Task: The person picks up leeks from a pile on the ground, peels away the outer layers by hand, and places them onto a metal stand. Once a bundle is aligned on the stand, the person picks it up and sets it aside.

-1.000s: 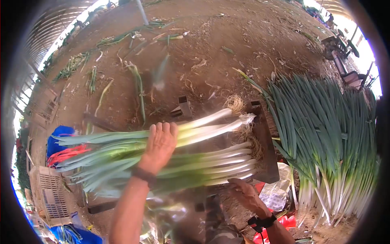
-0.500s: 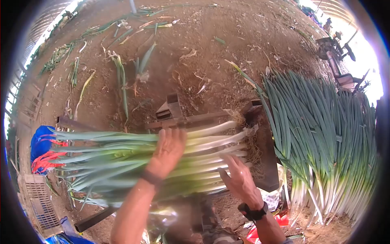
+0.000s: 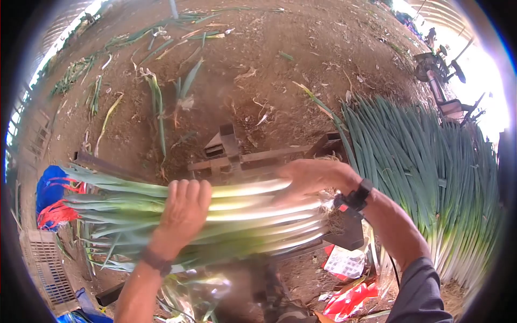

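Note:
A row of long green onions lies crosswise in front of me, leaves to the left, white shafts and roots to the right. My left hand is closed over the leafy middle of the row, fingers curled at its far side. Over the white shafts is my right hand, its fingers pointing left and smeared by motion. Beneath the root ends shows a dark metal plate, part of the metal frame under the row. Red strips hang beside a blue bundle at the leaf tips.
To the right stands a big pile of green onions, roots down. A plastic crate sits at the lower left. Red and white packaging lies on the soil below the frame. Stray leaves litter the dirt floor.
My left hand has slid left along the row and curled its fingers. My right hand has swung up to the far side of the white shafts. The camera view has shifted slightly.

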A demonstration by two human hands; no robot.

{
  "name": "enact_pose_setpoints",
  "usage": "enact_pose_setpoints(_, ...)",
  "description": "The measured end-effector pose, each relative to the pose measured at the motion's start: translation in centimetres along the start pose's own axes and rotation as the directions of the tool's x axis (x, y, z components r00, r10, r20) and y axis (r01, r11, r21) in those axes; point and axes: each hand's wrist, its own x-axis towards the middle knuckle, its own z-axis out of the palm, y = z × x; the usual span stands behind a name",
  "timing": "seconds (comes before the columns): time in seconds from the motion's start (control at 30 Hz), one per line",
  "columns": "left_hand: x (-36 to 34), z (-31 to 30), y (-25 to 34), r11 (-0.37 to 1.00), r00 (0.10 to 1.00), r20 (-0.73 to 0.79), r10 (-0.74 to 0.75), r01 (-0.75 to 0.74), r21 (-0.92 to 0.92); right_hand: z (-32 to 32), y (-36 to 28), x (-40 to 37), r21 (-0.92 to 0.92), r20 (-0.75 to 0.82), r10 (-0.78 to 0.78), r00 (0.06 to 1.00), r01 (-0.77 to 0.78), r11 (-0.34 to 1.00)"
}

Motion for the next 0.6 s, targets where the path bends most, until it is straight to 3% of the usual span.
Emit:
enact_pose_setpoints(0.1,-1.1,-0.2,-1.1,0.996,0.996,0.023,-0.084,0.084,0.033,-0.5,2.1,-0.7,0.418,0.000,0.037,0.999,-0.034,0.908)
enact_pose_setpoints(0.13,-1.2,-0.1,-1.4,0.993,0.994,0.028,-0.104,0.103,0.053,-0.5,3.1,-0.9,0.545,0.002,0.048,0.999,-0.042,0.837)
enact_pose_setpoints(0.17,-1.2,-0.1,-1.6,0.990,0.992,0.031,-0.123,0.121,0.073,-0.4,3.6,-1.2,0.736,-0.052,-0.081,0.995,0.093,0.671)
enact_pose_setpoints(0.27,-1.2,0.9,-1.8,0.988,0.990,0.057,-0.132,0.126,0.091,0.0,4.0,-1.7,0.729,-0.142,-0.026,0.990,0.122,0.674)
enact_pose_setpoints(0.33,-1.0,1.9,-1.6,0.990,0.988,0.098,-0.121,0.113,0.083,-0.6,3.1,-1.6,0.603,-0.095,0.072,0.993,0.000,0.797)
enact_pose_setpoints(0.4,-0.3,2.5,-1.4,0.993,0.989,0.109,-0.095,0.086,0.085,-1.7,1.6,-2.0,0.461,0.013,0.242,0.970,-0.221,0.860)
enact_pose_setpoints(0.5,0.9,3.8,-0.5,0.997,0.994,0.087,-0.063,0.058,0.055,-0.8,3.1,-1.3,0.279,-0.074,0.239,0.968,-0.210,0.937)
enact_pose_setpoints(0.6,2.4,5.3,0.8,0.992,0.996,0.072,-0.060,0.052,0.113,-1.4,3.0,-1.0,0.167,-0.074,0.309,0.948,-0.293,0.941)
